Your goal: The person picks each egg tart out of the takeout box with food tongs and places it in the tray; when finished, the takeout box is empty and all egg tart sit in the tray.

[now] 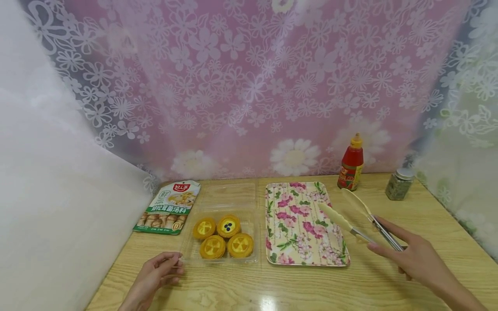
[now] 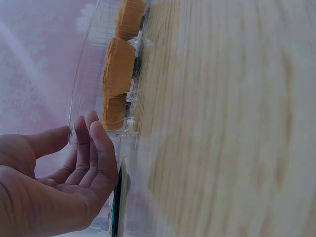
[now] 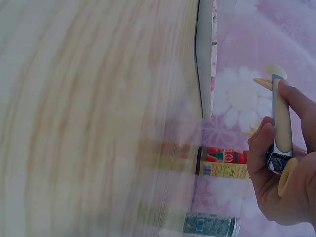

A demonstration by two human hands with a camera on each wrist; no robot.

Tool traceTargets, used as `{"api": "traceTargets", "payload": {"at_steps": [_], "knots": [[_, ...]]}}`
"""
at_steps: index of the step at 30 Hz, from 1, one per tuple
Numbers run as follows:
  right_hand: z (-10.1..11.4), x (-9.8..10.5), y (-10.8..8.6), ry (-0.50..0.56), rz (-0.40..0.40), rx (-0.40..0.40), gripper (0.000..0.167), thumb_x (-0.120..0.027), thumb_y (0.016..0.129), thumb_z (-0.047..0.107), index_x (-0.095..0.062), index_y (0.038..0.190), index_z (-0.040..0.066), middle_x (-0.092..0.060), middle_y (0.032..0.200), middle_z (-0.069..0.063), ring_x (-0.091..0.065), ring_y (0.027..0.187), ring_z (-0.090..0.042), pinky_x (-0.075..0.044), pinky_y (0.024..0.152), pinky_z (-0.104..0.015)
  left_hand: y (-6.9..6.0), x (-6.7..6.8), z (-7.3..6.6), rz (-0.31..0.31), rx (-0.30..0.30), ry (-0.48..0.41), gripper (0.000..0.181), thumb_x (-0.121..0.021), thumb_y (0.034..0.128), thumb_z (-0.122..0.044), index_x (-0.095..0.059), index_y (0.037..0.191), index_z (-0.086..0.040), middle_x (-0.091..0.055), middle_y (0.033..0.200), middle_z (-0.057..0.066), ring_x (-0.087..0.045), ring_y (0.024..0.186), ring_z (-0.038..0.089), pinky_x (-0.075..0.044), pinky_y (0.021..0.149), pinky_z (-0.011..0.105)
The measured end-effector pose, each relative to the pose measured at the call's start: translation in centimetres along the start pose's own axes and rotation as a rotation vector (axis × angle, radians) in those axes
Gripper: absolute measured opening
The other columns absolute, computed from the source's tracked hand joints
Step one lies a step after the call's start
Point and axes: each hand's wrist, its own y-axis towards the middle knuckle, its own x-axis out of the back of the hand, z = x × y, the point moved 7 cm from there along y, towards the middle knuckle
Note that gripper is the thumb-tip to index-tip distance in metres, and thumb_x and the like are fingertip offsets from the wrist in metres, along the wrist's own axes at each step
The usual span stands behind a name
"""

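Observation:
My right hand (image 1: 418,259) grips a pair of food tongs (image 1: 383,235) with cream-coloured tips and metal arms. The tips are spread apart above the right side of a floral tray (image 1: 303,224). My left hand (image 1: 155,274) pinches the near left corner of a clear plastic box (image 1: 254,255), thumb and fingers at its rim in the left wrist view. Several egg tarts (image 1: 212,247) sit in the box, one of them dotted with dark berries (image 1: 228,226). Its clear lid (image 1: 229,194) lies folded open toward the back.
Left of the box lies a green and white food pouch (image 1: 169,207). A red sauce bottle (image 1: 351,166) with a yellow cap stands behind the tray, with a small glass jar (image 1: 400,185) to its right. A pink floral curtain (image 1: 253,86) hangs at the table's back edge.

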Motion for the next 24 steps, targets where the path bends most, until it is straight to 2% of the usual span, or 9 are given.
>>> {"api": "traceTargets", "payload": {"at_steps": [6, 8, 10, 12, 15, 17, 20, 22, 24], "knots": [[1.7, -1.4, 0.3, 0.049, 0.044, 0.032, 0.086, -0.071, 0.097, 0.053, -0.026, 0.167, 0.031, -0.045, 0.053, 0.002, -0.048, 0.044, -0.017, -0.045, 0.042, -0.034, 0.0, 0.0, 0.1, -0.008, 0.005, 0.004, 0.05, -0.065, 0.1049, -0.034, -0.06, 0.137, 0.004, -0.071, 0.108, 0.007, -0.073, 0.097, 0.022, -0.063, 0.082, 0.037], [2.5, -1.9, 0.4, 0.06, 0.048, 0.063, 0.083, -0.071, 0.097, 0.051, -0.028, 0.166, 0.031, -0.049, 0.057, -0.001, -0.046, 0.044, -0.016, -0.045, 0.042, -0.034, 0.0, 0.0, 0.1, -0.01, 0.005, 0.008, 0.05, -0.065, 0.1053, -0.033, -0.059, 0.138, 0.004, -0.071, 0.109, 0.007, -0.073, 0.097, 0.022, -0.063, 0.082, 0.037], [3.3, -2.4, 0.5, 0.071, 0.045, 0.093, 0.081, -0.071, 0.098, 0.049, -0.031, 0.165, 0.03, -0.059, 0.071, -0.008, -0.046, 0.044, -0.016, -0.045, 0.041, -0.033, 0.0, 0.0, 0.1, -0.011, 0.003, 0.01, 0.05, -0.064, 0.1055, -0.033, -0.059, 0.138, 0.004, -0.071, 0.109, 0.008, -0.073, 0.098, 0.023, -0.063, 0.082, 0.037], [4.1, -2.8, 0.5, 0.079, 0.038, 0.132, 0.078, -0.072, 0.098, 0.047, -0.035, 0.164, 0.03, -0.067, 0.097, -0.018, -0.045, 0.043, -0.015, -0.045, 0.04, -0.033, 0.0, 0.0, 0.0, -0.012, 0.003, 0.012, 0.049, -0.064, 0.1057, -0.033, -0.059, 0.138, 0.004, -0.071, 0.109, 0.008, -0.073, 0.098, 0.023, -0.063, 0.082, 0.037], [5.3, -3.5, 0.7, 0.099, 0.036, 0.184, 0.075, -0.073, 0.097, 0.045, -0.04, 0.162, 0.028, -0.058, 0.136, -0.029, -0.043, 0.042, -0.014, -0.045, 0.039, -0.034, 0.0, 0.0, 0.0, -0.009, -0.001, 0.012, 0.049, -0.064, 0.1058, -0.032, -0.059, 0.138, 0.004, -0.071, 0.109, 0.008, -0.073, 0.097, 0.023, -0.063, 0.082, 0.037], [6.3, -4.0, 0.9, 0.107, 0.045, 0.229, 0.074, -0.074, 0.097, 0.043, -0.042, 0.161, 0.026, -0.052, 0.146, -0.031, -0.042, 0.04, -0.013, -0.045, 0.038, -0.034, 0.0, 0.0, -0.1, -0.007, -0.001, 0.01, 0.048, -0.064, 0.1058, -0.032, -0.059, 0.138, 0.004, -0.072, 0.109, 0.007, -0.073, 0.097, 0.022, -0.063, 0.082, 0.037], [7.8, -4.8, 1.0, 0.112, 0.067, 0.284, 0.073, -0.076, 0.096, 0.041, -0.045, 0.159, 0.021, -0.048, 0.15, -0.034, -0.046, 0.04, -0.016, -0.046, 0.039, -0.034, 0.0, 0.0, -0.1, -0.001, 0.002, 0.005, 0.048, -0.064, 0.1055, -0.032, -0.059, 0.137, 0.004, -0.072, 0.108, 0.007, -0.073, 0.096, 0.022, -0.062, 0.082, 0.036], [8.7, -5.3, 1.1, 0.125, 0.088, 0.303, 0.073, -0.078, 0.094, 0.039, -0.047, 0.158, 0.02, -0.047, 0.151, -0.034, -0.049, 0.041, -0.017, -0.047, 0.04, -0.034, 0.0, 0.0, -0.1, 0.001, 0.006, 0.001, 0.048, -0.065, 0.1052, -0.032, -0.06, 0.137, 0.004, -0.072, 0.108, 0.006, -0.073, 0.096, 0.021, -0.062, 0.082, 0.036], [9.7, -5.9, 1.1, 0.142, 0.117, 0.321, 0.073, -0.078, 0.094, 0.038, -0.048, 0.157, 0.017, -0.053, 0.145, -0.034, -0.047, 0.04, -0.016, -0.046, 0.04, -0.032, -0.1, -0.1, -0.1, 0.002, 0.006, 0.0, 0.048, -0.065, 0.1049, -0.032, -0.06, 0.136, 0.004, -0.072, 0.107, 0.006, -0.073, 0.096, 0.021, -0.062, 0.082, 0.035]]}}
